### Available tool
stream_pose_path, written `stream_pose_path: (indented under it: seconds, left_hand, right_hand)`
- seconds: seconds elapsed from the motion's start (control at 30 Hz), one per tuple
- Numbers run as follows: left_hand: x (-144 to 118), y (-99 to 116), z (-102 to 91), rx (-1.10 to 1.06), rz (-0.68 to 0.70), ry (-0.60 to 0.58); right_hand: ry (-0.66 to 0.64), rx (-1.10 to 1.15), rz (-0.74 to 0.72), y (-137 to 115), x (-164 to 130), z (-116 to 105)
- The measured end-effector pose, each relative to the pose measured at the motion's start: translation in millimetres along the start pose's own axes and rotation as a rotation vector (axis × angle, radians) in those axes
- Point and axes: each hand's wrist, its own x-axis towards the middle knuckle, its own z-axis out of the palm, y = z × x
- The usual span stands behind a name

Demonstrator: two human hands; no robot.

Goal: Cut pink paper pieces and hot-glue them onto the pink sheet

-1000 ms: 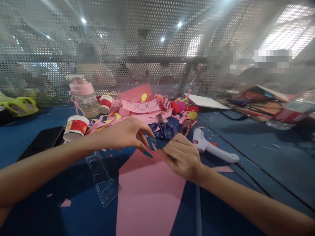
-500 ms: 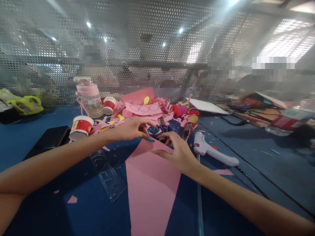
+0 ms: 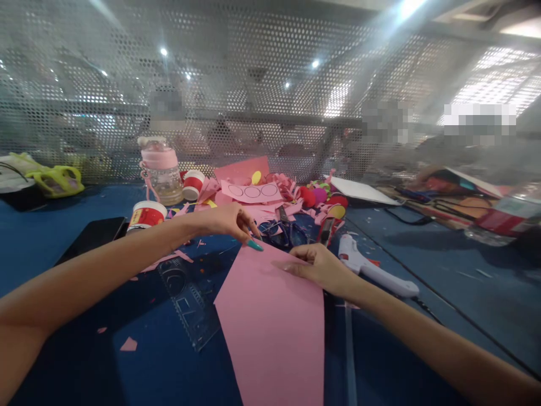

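A large sheet of pink paper point(image 3: 274, 332) with slanted upper edges lies in front of me, running off the bottom of the view. At its top corner my left hand point(image 3: 230, 221) pinches the paper, its thumb with a teal nail on the upper face. Lower down the right slanted edge, my right hand point(image 3: 323, 268) grips the same sheet between thumb and curled fingers. Just beyond the hands are blue-handled scissors point(image 3: 287, 232). A clear plastic stencil ruler point(image 3: 186, 299) lies left of the sheet.
A white glue gun point(image 3: 376, 268) with a cord lies to the right, near a red cutter point(image 3: 326, 231). Pink scraps point(image 3: 253, 192) pile up at the back. Paper cups point(image 3: 147, 214), a water bottle point(image 3: 163, 175) and a black phone point(image 3: 93, 237) stand or lie at left.
The pink sheet has turned, its lower part swinging to the right. My right hand has moved down the right edge and closed on it. The view has shifted slightly.
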Motion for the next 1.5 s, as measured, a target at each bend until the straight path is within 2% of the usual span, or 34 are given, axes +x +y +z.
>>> stream_pose_path:
  seconds: [0.17, 0.37, 0.47, 0.6, 0.93, 1.0, 1.1, 1.17, 1.3, 1.4, 1.5]
  left_hand:
    - [3.7, -8.8, 1.3, -0.087, -0.037, -0.032]
    - [6.8, -11.9, 8.9, -0.303, -0.151, -0.08]
    - [8.3, -15.6, 11.7, -0.353, -0.206, -0.108]
    - [10.1, -18.9, 13.2, -0.327, -0.239, -0.086]
    - [8.8, -16.3, 13.9, -0.176, -0.177, -0.105]
    - [7.1, -13.9, 13.5, -0.122, -0.14, -0.111]
    - [5.5, -9.4, 12.7, -0.049, -0.076, -0.1]
    - [5.4, -6.8, 12.1, -0.005, -0.036, -0.085]
    - [5.8, -4.4, 12.1, 0.025, 0.005, -0.069]
    - [4.8, -4.2, 11.4, 0.053, 0.007, -0.05]
    - [3.6, -6.6, 6.8, 0.093, 0.036, -0.038]
  right_hand:
    - [-0.048, 0.004, 0.031, -0.2, 0.0, -2.5]
    - [-0.183, 0.149, 0.117, 0.2, -1.2, -5.9]
    - [-0.185, 0.119, 0.106, -0.2, -2.3, -6.7]
    - [-0.189, 0.051, 0.054, 0.1, -2.8, -6.3]
    - [-0.18, -0.062, -0.032, -0.9, -3.0, -3.7]
    - [-0.114, -0.168, -0.075, -5.4, -5.7, -5.7]
    - [0.093, -0.369, -0.195, -15.0, -8.2, -9.2]
    - [0.182, -0.451, -0.255, -20.0, -6.7, -9.4]
    - [0.189, -0.484, -0.227, -21.1, 5.5, -0.4]
    - [0.178, -0.387, -0.208, -18.1, 18.5, 10.3]
    - [0.208, -0.321, -0.26, -16.4, 29.9, 18.0]
